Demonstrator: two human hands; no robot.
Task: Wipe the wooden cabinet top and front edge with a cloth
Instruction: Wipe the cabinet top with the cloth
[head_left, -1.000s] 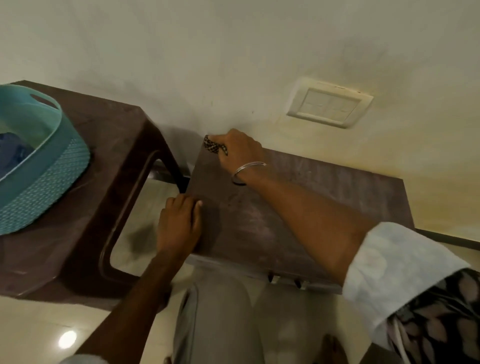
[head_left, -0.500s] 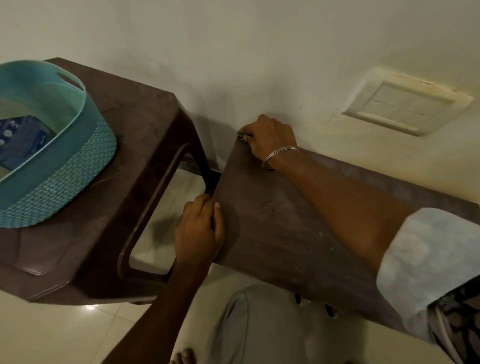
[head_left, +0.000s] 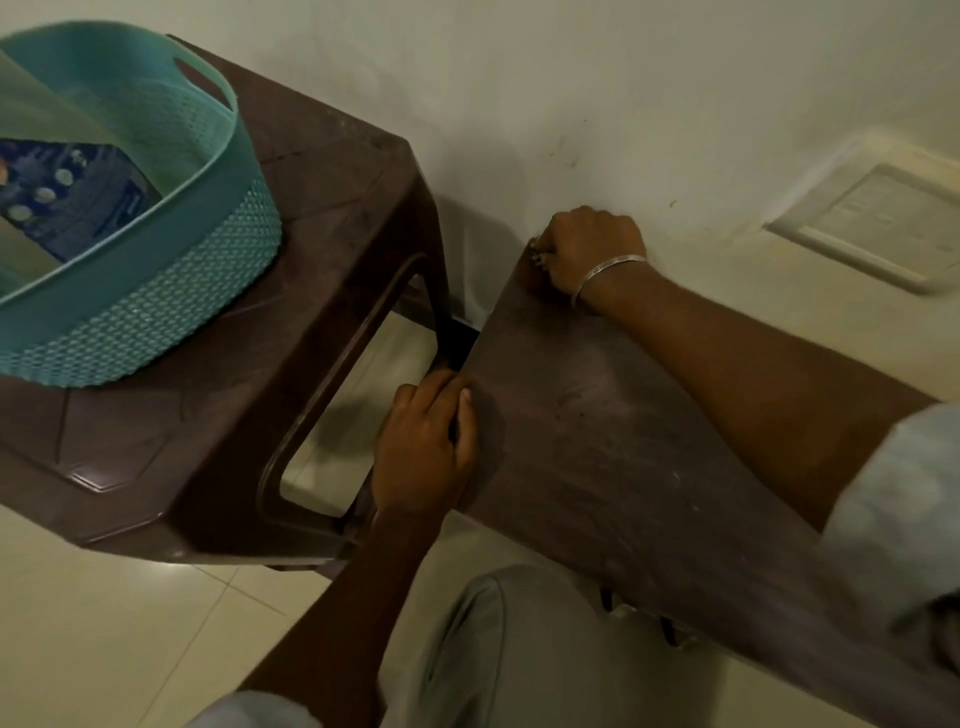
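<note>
The right hand (head_left: 587, 249) is clutching the cloth (head_left: 537, 257) in a fist at the far left corner of the cabinet (head_left: 597, 441) top, by the wall. Only a dark scrap is showing, so which way it lies cannot be told. It is looking soft and light, best bunched under the palm. The left hand (head_left: 423, 447) is gripping the cabinet's left edge. The stiff top is running lengthwise along the wall, rightward.

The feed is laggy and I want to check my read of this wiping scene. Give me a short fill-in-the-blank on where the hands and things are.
1. The right hand holds the cloth at the far corner of the cabinet top, against the ____.
2. The left hand grips the cabinet's side edge, with its ____ on top.
3. A metal bangle circles the ____ wrist.
4. The teal ____ stands on the brown stool.
Missing words: wall; thumb; right; basket.
</note>
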